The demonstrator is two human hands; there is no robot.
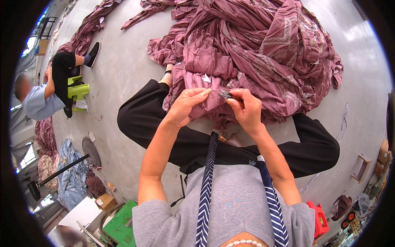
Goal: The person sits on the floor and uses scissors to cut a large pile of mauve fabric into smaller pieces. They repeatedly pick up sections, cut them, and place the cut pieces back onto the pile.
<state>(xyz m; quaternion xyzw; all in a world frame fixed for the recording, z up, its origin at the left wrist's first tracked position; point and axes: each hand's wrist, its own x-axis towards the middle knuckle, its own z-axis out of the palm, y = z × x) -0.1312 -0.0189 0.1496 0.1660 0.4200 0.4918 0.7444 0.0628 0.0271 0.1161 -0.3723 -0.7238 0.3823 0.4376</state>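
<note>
A large heap of mauve patterned fabric (210, 61) lies in front of me and spills over my lap, between my bent legs. My left hand (186, 108) is closed in a pinch on an edge of this fabric, just above my lap. My right hand (248, 109) grips small dark thread snips (224, 94), whose blades point left toward the pinched edge. Only a short gap separates the blade tips from my left fingertips. Whether the blades touch the cloth or a thread, I cannot tell. A small white tag (206, 78) shows on the fabric just beyond my hands.
At the left, a person (39, 99) sits on a green stool (78, 91) beside more mauve cloth. Blue fabric (70, 177) is piled at the lower left, near a green plastic object (120, 224). A red stool (317, 220) stands behind my right arm; a wooden frame (361, 168) lies farther right.
</note>
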